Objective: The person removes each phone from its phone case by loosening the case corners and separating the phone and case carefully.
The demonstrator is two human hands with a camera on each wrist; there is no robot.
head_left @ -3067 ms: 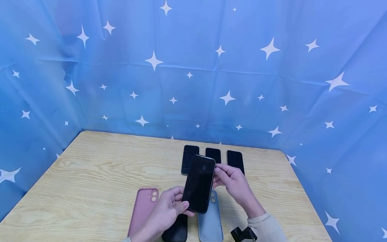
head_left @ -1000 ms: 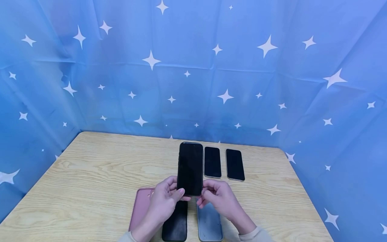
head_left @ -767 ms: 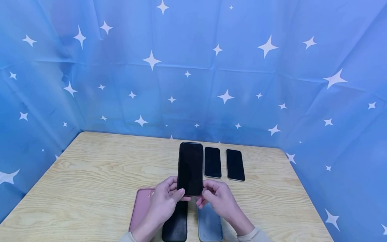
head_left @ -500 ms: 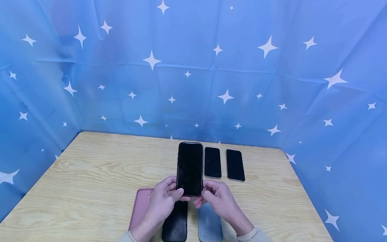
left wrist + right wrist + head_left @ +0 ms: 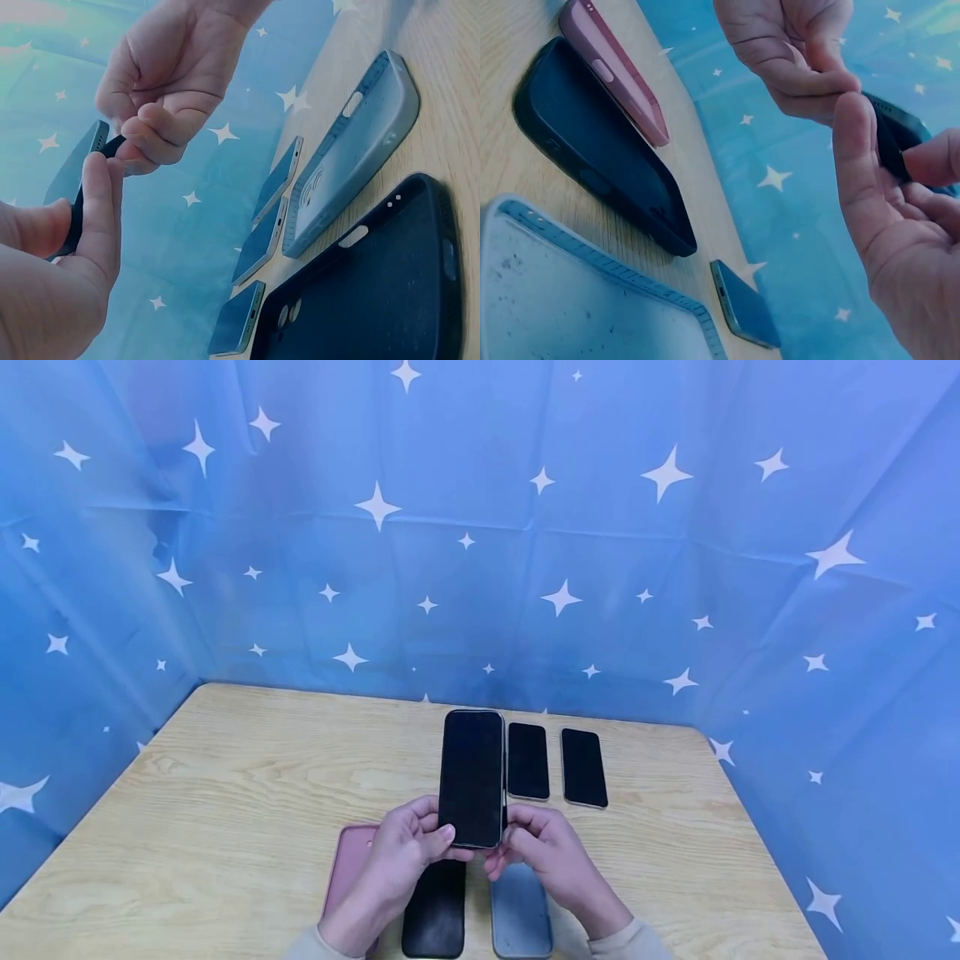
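Observation:
A dark-screened phone (image 5: pixel 472 777) is held up over the table, screen facing me. My left hand (image 5: pixel 401 860) grips its lower left corner, thumb on the screen side and fingers behind. At the lower right corner, my right hand (image 5: pixel 551 860) pinches the edge of a black phone case (image 5: pixel 892 146) around it. Along the right side, the phone's silver edge shows, and the case stands slightly apart from it. Below the hands lie a pink case (image 5: pixel 348 868), a second black case (image 5: pixel 435 918) and a light blue case (image 5: pixel 522 914).
Two phones, a middle phone (image 5: pixel 528 762) and a right phone (image 5: pixel 583 768), lie behind the hands. The left wrist view shows another phone (image 5: pixel 236 319), hidden in the head view by the held one. A blue star-printed curtain (image 5: pixel 480 568) surrounds the wooden table (image 5: pixel 225 777).
The held phone has gone from tilted to nearly straight and farther back. My right hand has shifted from its upper right edge to the lower right corner, where the case edge now parts from it.

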